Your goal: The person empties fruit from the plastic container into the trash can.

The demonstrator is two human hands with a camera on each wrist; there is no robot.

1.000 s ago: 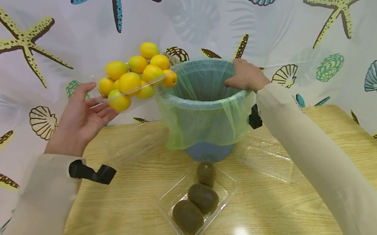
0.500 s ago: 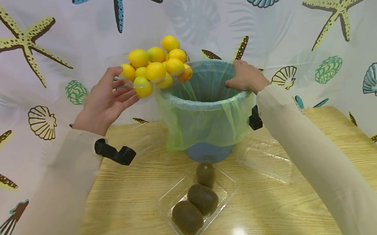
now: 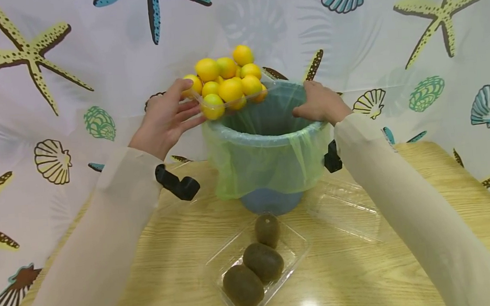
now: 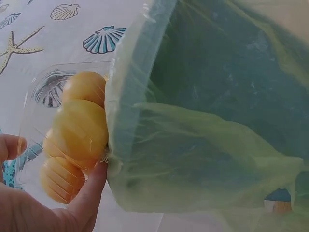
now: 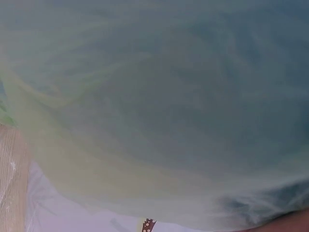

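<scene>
Thin clear plastic, the tray looks flimsy and top-heavy with loose fruit; left hand fingers grip its left edge, right hand fingers curl over the bin rim.

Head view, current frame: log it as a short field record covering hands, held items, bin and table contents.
left hand: holds clear tray of yellow fruit at the bin's rim
right hand: grips far right rim of bin
bin: blue, lined with green bag
table: open clear tray with three kiwis; empty clear lid to its right
</scene>
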